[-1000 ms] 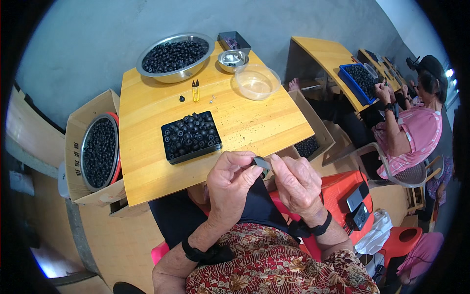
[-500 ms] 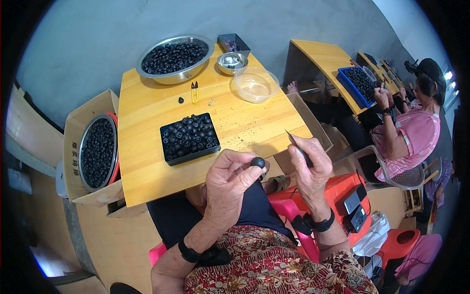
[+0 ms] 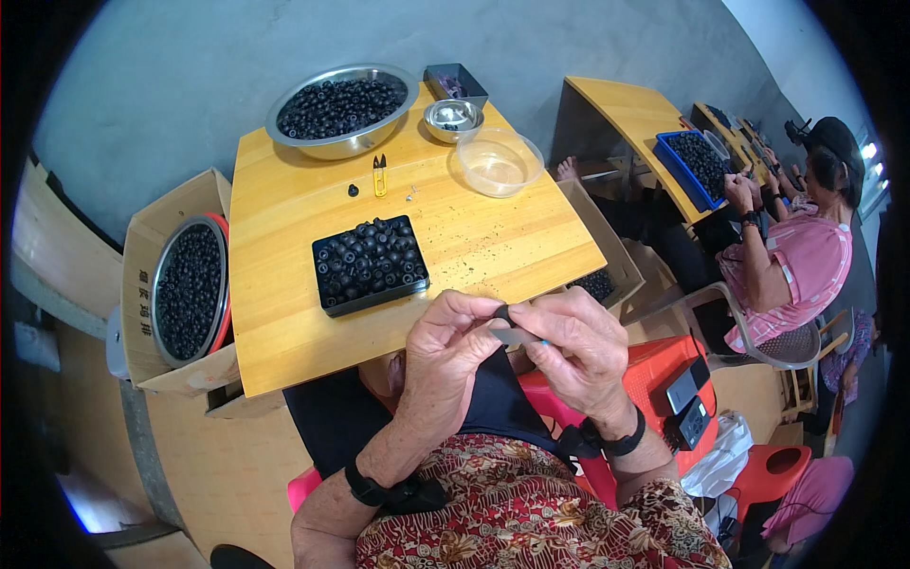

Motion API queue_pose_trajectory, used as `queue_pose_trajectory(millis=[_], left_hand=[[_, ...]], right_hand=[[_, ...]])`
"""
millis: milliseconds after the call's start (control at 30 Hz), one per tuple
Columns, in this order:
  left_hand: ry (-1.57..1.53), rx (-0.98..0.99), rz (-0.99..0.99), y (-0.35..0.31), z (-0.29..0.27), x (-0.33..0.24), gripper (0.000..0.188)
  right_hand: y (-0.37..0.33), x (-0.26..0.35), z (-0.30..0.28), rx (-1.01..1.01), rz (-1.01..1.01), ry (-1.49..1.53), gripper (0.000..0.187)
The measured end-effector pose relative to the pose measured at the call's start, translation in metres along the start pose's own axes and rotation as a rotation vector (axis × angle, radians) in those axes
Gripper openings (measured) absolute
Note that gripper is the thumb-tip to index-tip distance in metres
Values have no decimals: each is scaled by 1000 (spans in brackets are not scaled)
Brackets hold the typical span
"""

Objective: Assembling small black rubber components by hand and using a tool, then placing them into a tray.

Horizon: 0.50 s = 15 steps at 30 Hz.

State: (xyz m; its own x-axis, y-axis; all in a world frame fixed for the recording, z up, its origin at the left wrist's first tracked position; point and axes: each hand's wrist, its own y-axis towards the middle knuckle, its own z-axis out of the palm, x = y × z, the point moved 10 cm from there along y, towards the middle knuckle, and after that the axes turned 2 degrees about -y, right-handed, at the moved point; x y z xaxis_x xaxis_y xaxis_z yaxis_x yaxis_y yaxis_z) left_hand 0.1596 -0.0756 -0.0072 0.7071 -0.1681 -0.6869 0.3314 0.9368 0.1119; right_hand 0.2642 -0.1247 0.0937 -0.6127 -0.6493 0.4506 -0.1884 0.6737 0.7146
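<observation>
Landmark: black tray of dark round fruits, mid-table.
Left hand: just nearer than the tray, off the table edge; fingertips pinch one dark fruit, turned toward the other hand for working.
Right hand: beside it, closed on a thin blade-like tool meeting the fruit.
Steel bowl: beyond the tray, stock within reach.

A single head-worn fisheye view looks steeply down from above the person's chest, facing toward twelve o'clock across the wooden desk. The left hand and right hand sit close under the lens, just below centre. Straight desk edges bow toward the rim, and a seated co-worker appears far off at three o'clock.
</observation>
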Motion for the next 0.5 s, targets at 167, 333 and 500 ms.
queue_pose_trajectory(millis=[167,333,500], left_hand=[[-57,10,-72,1,-1,7,13],[-165,5,-92,1,-2,8,12],[-199,11,-146,-1,2,11,13]], right_hand=[[-3,7,-3,-28,-77,-94,34],[-4,3,-11,-69,-63,-153,35],[-3,7,-10,-19,-180,-366,40]])
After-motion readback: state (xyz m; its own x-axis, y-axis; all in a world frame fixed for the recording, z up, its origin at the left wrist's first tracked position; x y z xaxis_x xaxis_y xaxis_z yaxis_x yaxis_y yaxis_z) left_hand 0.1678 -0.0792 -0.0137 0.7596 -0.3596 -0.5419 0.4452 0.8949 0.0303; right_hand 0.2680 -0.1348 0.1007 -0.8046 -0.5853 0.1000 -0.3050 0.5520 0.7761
